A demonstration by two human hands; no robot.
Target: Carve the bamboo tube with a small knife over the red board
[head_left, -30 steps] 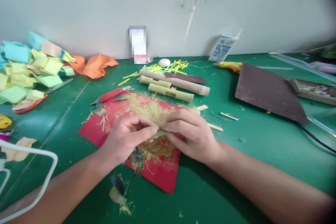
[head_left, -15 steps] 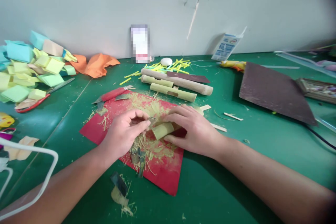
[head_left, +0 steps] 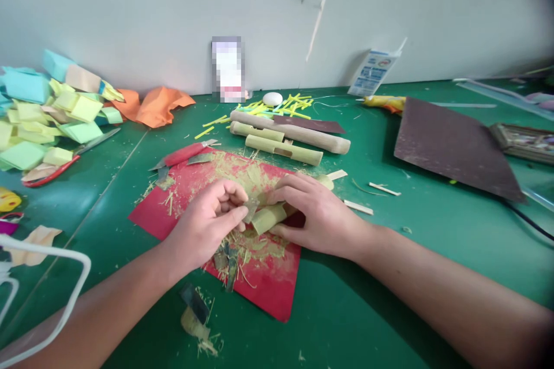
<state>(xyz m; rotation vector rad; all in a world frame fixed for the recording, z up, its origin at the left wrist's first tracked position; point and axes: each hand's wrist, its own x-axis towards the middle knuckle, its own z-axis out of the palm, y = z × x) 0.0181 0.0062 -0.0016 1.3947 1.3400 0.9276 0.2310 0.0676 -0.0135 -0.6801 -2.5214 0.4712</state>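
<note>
Between thumb and fingertips, my left hand (head_left: 219,210) pinches a small grey-green piece of sandpaper (head_left: 251,210) close to the near end of a bamboo tube (head_left: 269,218). My right hand (head_left: 309,213) wraps over the middle of that tube, which has a cut-out opening and pokes out past both sides of the hand. Under both hands lies a red sheet (head_left: 277,294), strewn with pale dust and shavings. Dark worn scraps (head_left: 231,265) rest on it. A red-handled knife (head_left: 184,154) lies at the sheet's far left corner.
Behind the sheet lie a notched bamboo tube (head_left: 283,150) and a longer stick (head_left: 303,134). A phone (head_left: 228,69) leans on the wall. Folded paper pieces (head_left: 52,121) and red-handled scissors (head_left: 56,179) are at left. A large brown sheet (head_left: 450,150) lies at right.
The sandpaper in my left hand has tilted, so its flat face now shows more than its edge. My right hand stays on the bamboo tube. The view has shifted slightly.
</note>
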